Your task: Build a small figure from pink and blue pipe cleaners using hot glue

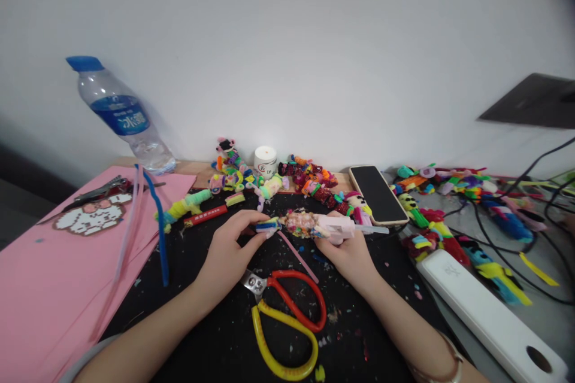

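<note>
So, L fingers (255, 244) clamped on sm. striped bundle (268, 226), R fingers (325, 246) round pink glue gun (336, 227); scissors (273, 283) just nearside of L fingers, phone (378, 194) beyond R.

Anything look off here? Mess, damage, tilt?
Untidy: small coloured scraps litter the black mat around the scissors. The pink tool in the right hand appears crusted with coloured bits at its front. The bottle looks tilted, possibly lens distortion. No spill visible.
</note>
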### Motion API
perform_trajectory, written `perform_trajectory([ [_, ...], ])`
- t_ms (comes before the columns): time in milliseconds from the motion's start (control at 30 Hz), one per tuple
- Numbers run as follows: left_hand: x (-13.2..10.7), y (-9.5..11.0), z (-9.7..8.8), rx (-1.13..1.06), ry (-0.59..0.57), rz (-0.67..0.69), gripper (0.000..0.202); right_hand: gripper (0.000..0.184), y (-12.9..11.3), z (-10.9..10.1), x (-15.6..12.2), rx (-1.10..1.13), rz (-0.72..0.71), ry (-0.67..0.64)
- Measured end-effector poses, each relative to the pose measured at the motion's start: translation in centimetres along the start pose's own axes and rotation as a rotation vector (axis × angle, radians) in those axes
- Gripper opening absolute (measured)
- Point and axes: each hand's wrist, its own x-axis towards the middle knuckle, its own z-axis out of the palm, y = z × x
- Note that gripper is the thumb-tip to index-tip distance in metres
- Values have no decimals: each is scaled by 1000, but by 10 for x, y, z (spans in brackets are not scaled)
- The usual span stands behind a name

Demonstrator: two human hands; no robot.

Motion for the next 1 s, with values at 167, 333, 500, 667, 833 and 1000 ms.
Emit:
perform_trajectory([
  [167,1,0,0,-7,5,-10,16,13,1,0,1,-19,-15,30],
  [333,1,-1,0,-32,15,-23,17,9,2,0,1,-44,-4,41],
  [500,1,-2,0,-49,36,-58,17,8,2,0,0,-72,-10,37],
  [667,2,-3,0,-41,58,-84,19,10,4,0,0,-77,-23,23],
  [833,3,-2,0,-36,55,-88,19,11,5,1,0,-73,-22,6],
  [1000,2,-2,0,-12,40,-57,18,13,5,1,-2,-50,-27,-24],
])
